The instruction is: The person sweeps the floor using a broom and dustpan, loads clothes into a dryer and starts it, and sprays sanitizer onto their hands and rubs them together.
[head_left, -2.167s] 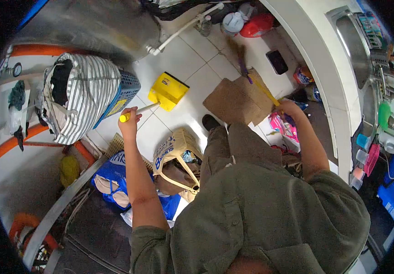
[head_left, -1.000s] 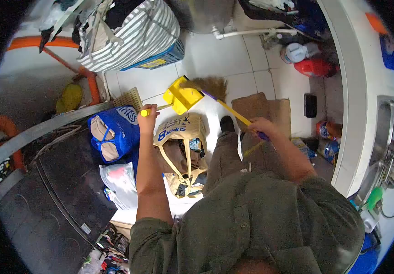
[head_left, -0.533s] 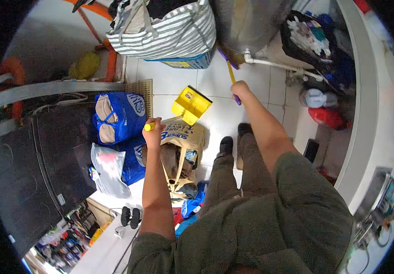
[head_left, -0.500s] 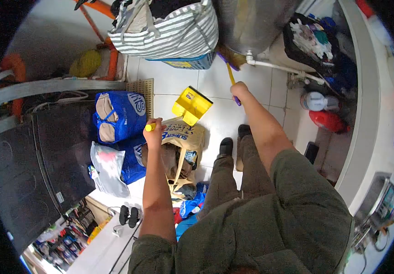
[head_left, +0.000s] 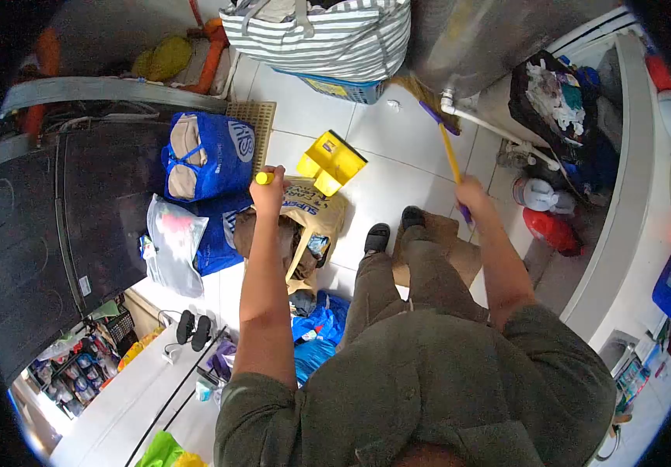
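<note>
My left hand (head_left: 268, 191) is closed around the yellow handle of a long-handled dustpan. The yellow dustpan (head_left: 331, 162) rests on the white tiles just past a tan shopping bag (head_left: 326, 214). My right hand (head_left: 474, 198) grips the yellow and purple stick of a broom (head_left: 450, 152). Its purple head and brown bristles lie at the floor beside a large grey cylinder, partly hidden behind a white pipe. A small white scrap (head_left: 394, 104) lies on the tiles left of the broom head.
A striped bag (head_left: 327, 47) sits on a blue basket (head_left: 359, 90) ahead. Blue bags (head_left: 215, 159) stand at the left by a black appliance (head_left: 117, 202). A white pipe (head_left: 491, 128) and a black bin bag (head_left: 537, 101) are at the right. A brown mat (head_left: 452, 249) lies by my feet.
My right hand has drawn the broom to the right and back toward me. The white scrap now shows on the floor. The dustpan stays by the tan bag, and the view has shifted slightly.
</note>
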`<action>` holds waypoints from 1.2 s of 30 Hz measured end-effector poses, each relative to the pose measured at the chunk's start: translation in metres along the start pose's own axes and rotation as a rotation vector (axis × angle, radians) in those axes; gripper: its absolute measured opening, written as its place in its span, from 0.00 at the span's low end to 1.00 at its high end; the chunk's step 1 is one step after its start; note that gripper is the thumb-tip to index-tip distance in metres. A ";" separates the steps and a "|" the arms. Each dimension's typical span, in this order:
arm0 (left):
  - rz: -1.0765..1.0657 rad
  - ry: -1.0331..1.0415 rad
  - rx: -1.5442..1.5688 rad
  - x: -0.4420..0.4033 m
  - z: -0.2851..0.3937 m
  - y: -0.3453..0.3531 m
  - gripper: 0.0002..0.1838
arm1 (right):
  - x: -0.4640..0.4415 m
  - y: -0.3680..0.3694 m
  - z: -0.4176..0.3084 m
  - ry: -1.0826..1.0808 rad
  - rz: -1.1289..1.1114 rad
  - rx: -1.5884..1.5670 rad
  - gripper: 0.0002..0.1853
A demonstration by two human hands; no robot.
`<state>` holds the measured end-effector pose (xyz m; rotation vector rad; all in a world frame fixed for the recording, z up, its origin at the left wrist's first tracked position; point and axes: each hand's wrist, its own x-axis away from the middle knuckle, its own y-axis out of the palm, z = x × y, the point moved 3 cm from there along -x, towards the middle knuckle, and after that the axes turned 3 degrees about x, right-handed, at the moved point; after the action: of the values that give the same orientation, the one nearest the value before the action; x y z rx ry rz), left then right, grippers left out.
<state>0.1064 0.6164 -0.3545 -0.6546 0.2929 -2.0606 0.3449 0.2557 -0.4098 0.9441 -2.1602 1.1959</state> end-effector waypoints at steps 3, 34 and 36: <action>-0.015 0.019 0.004 0.000 -0.001 0.008 0.07 | -0.038 0.051 -0.021 0.227 -0.110 -0.051 0.07; -0.089 0.088 -0.142 -0.119 -0.028 -0.108 0.08 | -0.023 0.298 0.015 -0.175 -0.222 0.250 0.09; -0.092 0.096 -0.146 -0.113 -0.025 -0.104 0.08 | 0.049 0.267 -0.069 -0.301 -0.162 0.217 0.11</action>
<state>0.0673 0.7670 -0.3670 -0.6685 0.4802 -2.1773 0.1151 0.3990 -0.4815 1.4456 -2.1539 1.2944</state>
